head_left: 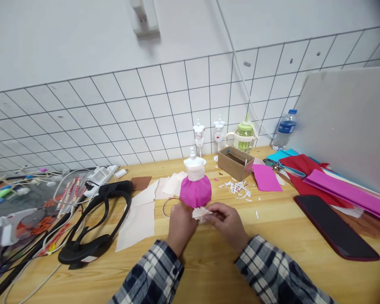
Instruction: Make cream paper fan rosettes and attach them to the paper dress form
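Note:
A miniature white dress form (195, 169) stands before me, wearing a puffed magenta crepe paper skirt (195, 192). My left hand (181, 226) is closed just under the skirt, seemingly around the form's stand, though the skirt and fingers hide the grip. With its fingertips, my right hand (228, 221) pinches a small ruffled piece of cream crepe paper (202, 212) at the skirt's lower edge. The left fingers lie against the other side of that paper. Behind them, two more white dress forms (199, 137) stand by the wall.
A cardboard box (236, 164), paper scraps (239, 190) and a magenta sheet (267, 177) lie to the right, with a phone (335, 226) nearer. Cream paper sheets (137, 223), a black headset strap (96, 228) and a glue gun (17, 223) are left. A cup (243, 137) and bottle (284, 130) stand behind.

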Action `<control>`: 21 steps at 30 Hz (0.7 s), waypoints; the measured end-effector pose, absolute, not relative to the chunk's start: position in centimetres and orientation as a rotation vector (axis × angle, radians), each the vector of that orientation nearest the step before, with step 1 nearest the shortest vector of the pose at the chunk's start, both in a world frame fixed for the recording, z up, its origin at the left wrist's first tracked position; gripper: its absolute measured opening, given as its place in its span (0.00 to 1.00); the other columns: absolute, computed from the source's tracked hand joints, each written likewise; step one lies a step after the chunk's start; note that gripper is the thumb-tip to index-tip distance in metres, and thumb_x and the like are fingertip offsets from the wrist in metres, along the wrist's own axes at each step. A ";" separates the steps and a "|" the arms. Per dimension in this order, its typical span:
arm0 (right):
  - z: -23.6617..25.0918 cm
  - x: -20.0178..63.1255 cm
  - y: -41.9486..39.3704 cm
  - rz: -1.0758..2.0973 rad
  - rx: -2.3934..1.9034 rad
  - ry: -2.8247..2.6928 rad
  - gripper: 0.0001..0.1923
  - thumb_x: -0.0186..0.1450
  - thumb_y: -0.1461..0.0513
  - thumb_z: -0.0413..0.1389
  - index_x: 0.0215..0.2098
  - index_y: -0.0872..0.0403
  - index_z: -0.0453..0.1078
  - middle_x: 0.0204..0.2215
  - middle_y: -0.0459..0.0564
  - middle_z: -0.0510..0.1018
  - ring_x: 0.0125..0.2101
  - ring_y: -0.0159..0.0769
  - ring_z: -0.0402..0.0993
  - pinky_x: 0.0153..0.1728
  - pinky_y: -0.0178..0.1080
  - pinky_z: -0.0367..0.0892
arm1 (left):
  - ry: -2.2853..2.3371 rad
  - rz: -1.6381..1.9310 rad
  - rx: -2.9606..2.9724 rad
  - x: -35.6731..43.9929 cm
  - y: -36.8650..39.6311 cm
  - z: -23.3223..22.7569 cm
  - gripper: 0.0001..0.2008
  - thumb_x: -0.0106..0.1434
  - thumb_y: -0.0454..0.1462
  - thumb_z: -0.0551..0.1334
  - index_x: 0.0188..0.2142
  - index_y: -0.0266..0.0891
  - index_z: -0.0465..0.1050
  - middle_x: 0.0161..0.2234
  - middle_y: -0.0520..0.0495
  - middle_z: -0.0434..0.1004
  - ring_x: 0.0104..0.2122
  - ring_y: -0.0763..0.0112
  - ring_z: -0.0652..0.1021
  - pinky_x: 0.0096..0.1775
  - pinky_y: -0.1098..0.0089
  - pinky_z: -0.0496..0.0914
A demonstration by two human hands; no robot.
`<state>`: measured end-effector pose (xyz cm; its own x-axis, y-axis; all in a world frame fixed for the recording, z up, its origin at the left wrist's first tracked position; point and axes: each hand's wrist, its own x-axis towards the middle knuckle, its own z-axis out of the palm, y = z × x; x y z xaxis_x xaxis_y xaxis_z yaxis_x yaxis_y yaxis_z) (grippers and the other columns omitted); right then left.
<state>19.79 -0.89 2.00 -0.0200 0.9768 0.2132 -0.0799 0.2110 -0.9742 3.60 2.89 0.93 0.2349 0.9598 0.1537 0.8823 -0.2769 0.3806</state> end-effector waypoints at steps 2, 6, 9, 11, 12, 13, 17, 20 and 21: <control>4.6 19.6 -1.6 1.148 -0.928 -1.231 0.14 0.55 0.50 0.64 0.30 0.52 0.75 0.24 0.49 0.78 0.24 0.36 0.72 0.27 0.38 0.69 | 1.653 0.589 2.278 3.4 1.3 0.6 0.10 0.63 0.40 0.59 0.37 0.42 0.78 0.36 0.42 0.81 0.40 0.58 0.78 0.40 0.64 0.65; 10.1 19.6 -0.8 1.049 -0.923 -1.211 0.13 0.55 0.53 0.66 0.30 0.52 0.75 0.23 0.48 0.78 0.23 0.35 0.72 0.24 0.36 0.69 | 1.658 0.634 2.115 3.7 -0.4 -0.5 0.11 0.64 0.38 0.56 0.38 0.41 0.76 0.36 0.42 0.81 0.39 0.58 0.79 0.39 0.65 0.67; 12.2 20.0 1.6 1.073 -0.934 -1.105 0.16 0.53 0.51 0.66 0.33 0.53 0.73 0.27 0.49 0.80 0.25 0.35 0.74 0.24 0.36 0.69 | 1.618 0.667 1.978 4.1 -0.8 -1.4 0.12 0.63 0.35 0.54 0.43 0.42 0.73 0.37 0.43 0.81 0.38 0.61 0.80 0.39 0.66 0.68; 12.1 20.2 3.3 1.114 -0.957 -1.070 0.19 0.52 0.49 0.66 0.34 0.53 0.72 0.28 0.50 0.80 0.27 0.36 0.75 0.25 0.36 0.70 | 1.600 0.663 1.966 4.3 -0.7 -1.9 0.11 0.63 0.36 0.55 0.43 0.43 0.72 0.37 0.43 0.81 0.38 0.60 0.80 0.38 0.66 0.69; 11.8 20.3 4.0 1.134 -0.970 -1.074 0.20 0.51 0.49 0.67 0.34 0.53 0.72 0.28 0.51 0.80 0.28 0.37 0.76 0.27 0.37 0.71 | 1.607 0.671 1.960 4.3 -0.6 -2.1 0.11 0.63 0.36 0.55 0.43 0.43 0.73 0.37 0.43 0.81 0.38 0.60 0.79 0.39 0.66 0.69; 11.3 20.3 4.5 1.138 -0.981 -1.082 0.21 0.51 0.49 0.67 0.35 0.54 0.73 0.29 0.51 0.80 0.30 0.38 0.76 0.29 0.38 0.71 | 1.615 0.665 1.962 4.4 -0.4 -2.3 0.11 0.63 0.36 0.55 0.42 0.43 0.73 0.37 0.43 0.81 0.38 0.59 0.79 0.39 0.65 0.69; 9.6 19.6 5.5 1.176 -1.005 -1.077 0.21 0.52 0.48 0.67 0.35 0.54 0.74 0.28 0.50 0.79 0.30 0.39 0.75 0.29 0.38 0.70 | 1.668 0.626 1.967 4.5 -0.1 -2.7 0.12 0.63 0.37 0.55 0.42 0.43 0.75 0.37 0.41 0.81 0.39 0.57 0.80 0.38 0.63 0.69; 9.2 19.0 5.4 1.222 -1.029 -1.053 0.20 0.51 0.49 0.67 0.34 0.54 0.75 0.25 0.50 0.79 0.29 0.39 0.74 0.28 0.38 0.69 | 1.709 0.585 1.964 4.7 -0.1 -2.6 0.11 0.63 0.37 0.55 0.40 0.43 0.75 0.38 0.40 0.81 0.39 0.57 0.80 0.39 0.63 0.69; 9.2 18.8 5.3 1.208 -1.048 -1.052 0.20 0.51 0.49 0.68 0.34 0.54 0.75 0.26 0.51 0.79 0.28 0.39 0.74 0.28 0.39 0.69 | 1.721 0.577 1.966 4.7 -0.1 -2.6 0.11 0.63 0.37 0.55 0.40 0.42 0.75 0.38 0.40 0.81 0.39 0.57 0.80 0.39 0.63 0.69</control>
<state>18.83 5.28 9.24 0.0637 0.9964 0.0558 -0.1923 0.0672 -0.9790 4.69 -0.08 -2.58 0.1288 0.9916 0.0109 0.7977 -0.1102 0.5928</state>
